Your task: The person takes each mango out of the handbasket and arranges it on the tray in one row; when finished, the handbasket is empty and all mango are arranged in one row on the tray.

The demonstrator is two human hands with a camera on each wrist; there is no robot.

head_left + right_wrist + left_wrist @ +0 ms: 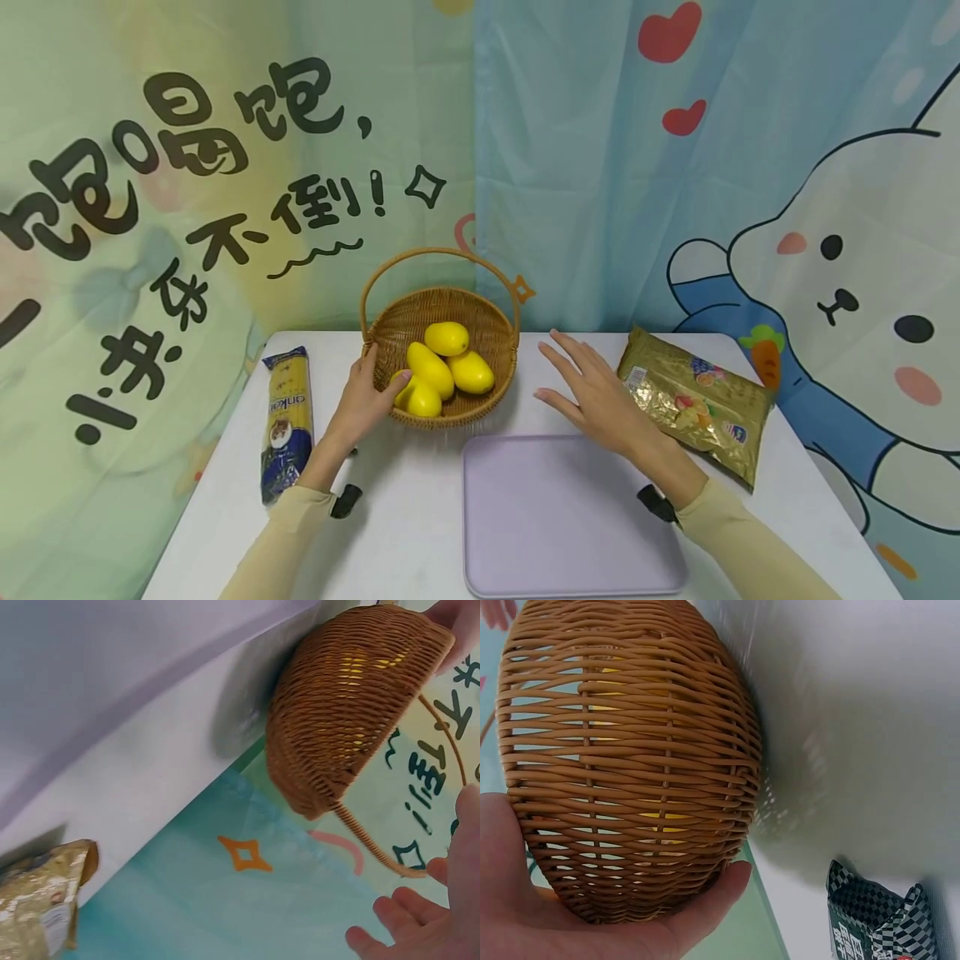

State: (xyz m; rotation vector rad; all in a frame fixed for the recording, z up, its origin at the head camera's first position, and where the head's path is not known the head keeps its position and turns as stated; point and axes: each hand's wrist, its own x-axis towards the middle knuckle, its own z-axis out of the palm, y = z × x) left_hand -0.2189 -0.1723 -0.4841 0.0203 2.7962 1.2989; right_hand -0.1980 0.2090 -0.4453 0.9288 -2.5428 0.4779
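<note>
- The wicker basket [491, 329], beyond the lilac tray [566, 521], is gripped at its rim by the left hand [365, 400], some fingers hidden.
- Yellow fruits [431, 372] are partly screened by weave in wrist views.
- The right hand [596, 390] is held nearby, fingers spread.

Can glimpse only slivers of the rounded yellow fruits [431, 372] through the round brown wicker basket [630, 769], left wrist view; cannot read small print on the rectangular gold plastic packet [697, 408], head view.
</note>
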